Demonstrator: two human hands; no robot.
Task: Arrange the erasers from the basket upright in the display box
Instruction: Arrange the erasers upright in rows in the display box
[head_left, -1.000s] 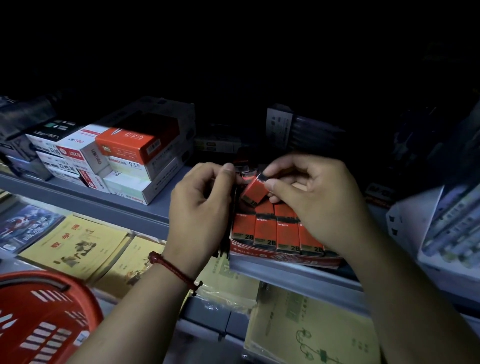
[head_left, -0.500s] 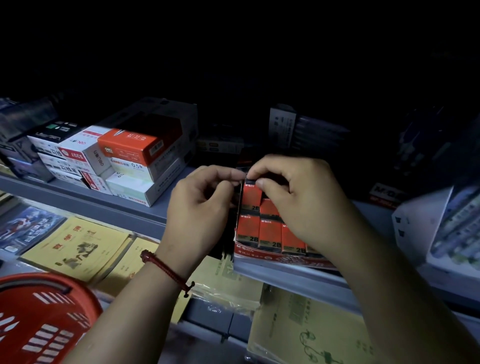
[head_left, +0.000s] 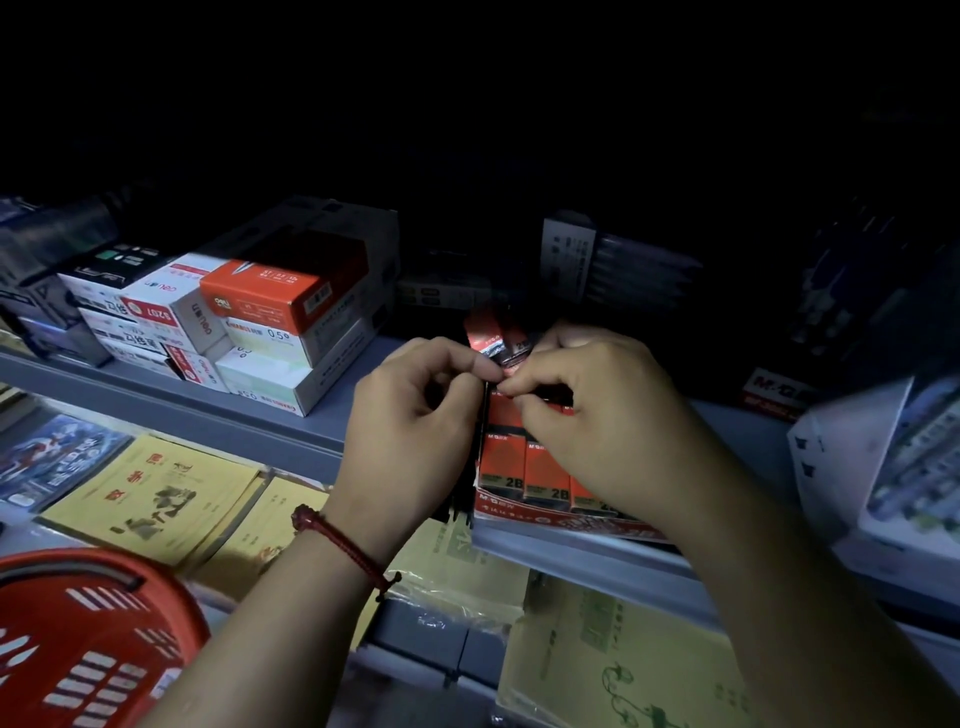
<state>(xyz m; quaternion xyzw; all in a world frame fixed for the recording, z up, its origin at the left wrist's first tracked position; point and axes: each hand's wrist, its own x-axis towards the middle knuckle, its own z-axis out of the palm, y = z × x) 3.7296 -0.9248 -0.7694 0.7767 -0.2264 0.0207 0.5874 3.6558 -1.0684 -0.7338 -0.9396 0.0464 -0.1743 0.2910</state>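
Setting: We are looking into a dim shop bay. A grey shelf (head_left: 208, 410) is catching the light, and everything above it is lying in darkness.
Display box: The red display box (head_left: 545, 514) is sitting at the shelf's front edge, at 5 o'clock from the view's centre.
Erasers: Red erasers (head_left: 545, 470) marked 2B are standing upright in rows inside the box, with the front row touching side by side.
Right hand: The right hand (head_left: 602, 415) is curling its fingers over the top of one eraser (head_left: 506, 415) at 11 o'clock within the box and is gripping it.
Left hand: The left hand (head_left: 415, 431) is lying just beside the box at its 9 o'clock. It is pinching the top of the box's left wall between thumb and forefinger, and its fingertips are nearly meeting the right hand's.
Bracelet: A red cord bracelet (head_left: 337, 543) is circling the left wrist.
Basket: The red basket (head_left: 104, 566) is sitting at 8 o'clock, well apart from the box, and we are not seeing its inside.
Cartons: Stacked stationery cartons (head_left: 270, 296) are standing on the shelf at 10 o'clock.
Exercise books: Yellow exercise books (head_left: 150, 499) are lying on the level below the shelf, at 8 o'clock.
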